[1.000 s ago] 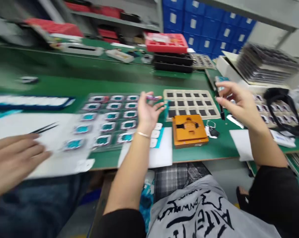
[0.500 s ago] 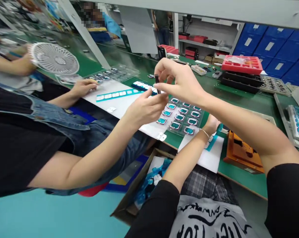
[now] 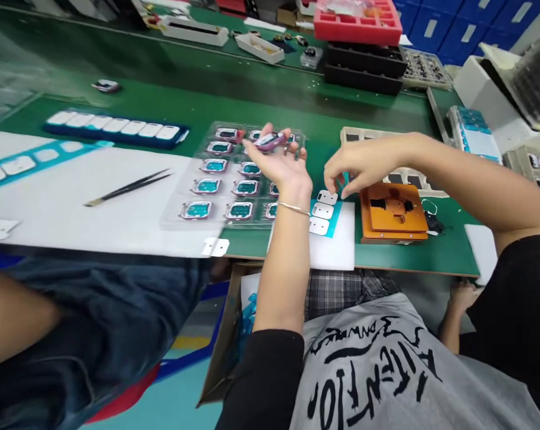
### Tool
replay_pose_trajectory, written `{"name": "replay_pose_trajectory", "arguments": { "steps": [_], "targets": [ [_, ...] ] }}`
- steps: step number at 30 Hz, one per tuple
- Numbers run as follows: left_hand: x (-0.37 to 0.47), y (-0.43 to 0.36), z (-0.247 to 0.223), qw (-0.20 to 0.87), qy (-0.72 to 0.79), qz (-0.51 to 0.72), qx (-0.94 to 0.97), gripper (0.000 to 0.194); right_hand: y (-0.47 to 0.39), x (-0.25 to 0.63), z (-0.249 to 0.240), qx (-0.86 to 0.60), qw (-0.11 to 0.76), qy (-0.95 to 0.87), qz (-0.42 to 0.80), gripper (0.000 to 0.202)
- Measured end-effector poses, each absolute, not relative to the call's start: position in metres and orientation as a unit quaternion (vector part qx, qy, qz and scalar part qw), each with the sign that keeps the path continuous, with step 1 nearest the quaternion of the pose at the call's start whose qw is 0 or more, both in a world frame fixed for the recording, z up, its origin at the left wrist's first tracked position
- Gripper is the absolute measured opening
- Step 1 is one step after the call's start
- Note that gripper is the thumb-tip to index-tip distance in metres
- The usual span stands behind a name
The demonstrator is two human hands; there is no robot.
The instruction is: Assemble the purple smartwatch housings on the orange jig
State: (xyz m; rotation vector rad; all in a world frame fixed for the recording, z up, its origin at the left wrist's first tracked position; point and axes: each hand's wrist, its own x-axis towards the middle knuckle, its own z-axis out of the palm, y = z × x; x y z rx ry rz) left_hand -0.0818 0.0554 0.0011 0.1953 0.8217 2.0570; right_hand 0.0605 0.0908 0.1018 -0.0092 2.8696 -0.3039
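Observation:
My left hand [image 3: 285, 170] is palm up over a clear tray [image 3: 174, 218] of watch cases. A purple-rimmed watch case [image 3: 270, 141] rests in its bent fingers, tilted. To the right, my right hand [image 3: 364, 167] points down with thumb and forefinger at the top end of a teal sticker strip [image 3: 331, 229]. Some teal film shows between these fingers, and the exact grip is hard to see. White die-cut stickers [image 3: 322, 211] lie along the strip, which is on a white foam sheet [image 3: 337, 257]. Each case in the tray has a teal centre.
An orange fixture [image 3: 393, 218] stands right of my right hand, before a beige tray [image 3: 353, 134]. Tweezers [image 3: 126, 188] lie on the white sheet [image 3: 50, 227] at left. A blue holder [image 3: 117, 126] carries white pieces. Red [image 3: 357, 21] and black trays stand behind. A co-worker's leg [image 3: 95, 310] is at left.
My right hand has drawn back from the co-worker's hand, where it held a small dark piece, to the sticker strip. My left hand has left the strip and now holds a watch case. The view has turned.

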Motion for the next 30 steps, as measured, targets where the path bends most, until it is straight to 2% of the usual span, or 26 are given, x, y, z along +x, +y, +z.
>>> {"name": "replay_pose_trajectory", "arguments": {
  "steps": [3, 6, 8, 12, 14, 16, 19, 24, 27, 30],
  "targets": [
    [-0.079, 0.047, 0.011, 0.406, 0.332, 0.851, 0.036, 0.077, 0.114, 0.068, 0.063, 0.048, 0.162, 0.985, 0.032, 0.042],
    [-0.078, 0.044, 0.013, 0.426, 0.337, 0.838, 0.056, 0.056, 0.119, 0.058, 0.04, 0.059, 0.154, 0.985, 0.056, 0.059],
    [-0.079, 0.045, 0.011, 0.447, 0.32, 0.831, 0.082, 0.045, 0.116, 0.052, 0.036, 0.057, 0.147, 0.986, 0.061, 0.056],
    [-0.083, 0.048, 0.006, 0.478, 0.3, 0.818, 0.112, 0.032, 0.11, 0.054, 0.043, 0.025, 0.144, 0.983, 0.106, 0.03],
    [-0.082, 0.048, 0.007, 0.478, 0.331, 0.803, 0.127, 0.03, 0.112, 0.063, 0.049, 0.01, 0.112, 0.985, 0.133, 0.022],
    [-0.079, 0.047, 0.01, 0.461, 0.389, 0.781, 0.161, 0.033, 0.119, 0.077, 0.055, 0.011, 0.025, 0.986, 0.162, 0.027],
    [-0.072, 0.042, 0.015, 0.42, 0.489, 0.721, 0.254, 0.042, 0.132, 0.102, 0.06, 0.026, -0.169, 0.967, 0.189, 0.038],
    [-0.057, 0.033, 0.013, 0.459, 0.532, 0.551, 0.451, 0.051, 0.137, 0.134, 0.059, 0.056, -0.451, 0.882, 0.128, 0.029],
    [-0.05, 0.032, 0.006, 0.42, 0.511, 0.553, 0.507, 0.059, 0.132, 0.137, 0.054, 0.066, -0.527, 0.845, 0.065, 0.027],
    [-0.048, 0.035, -0.002, 0.339, 0.506, 0.609, 0.508, 0.061, 0.13, 0.133, 0.05, 0.067, -0.538, 0.84, 0.027, 0.026]
  ]
}}
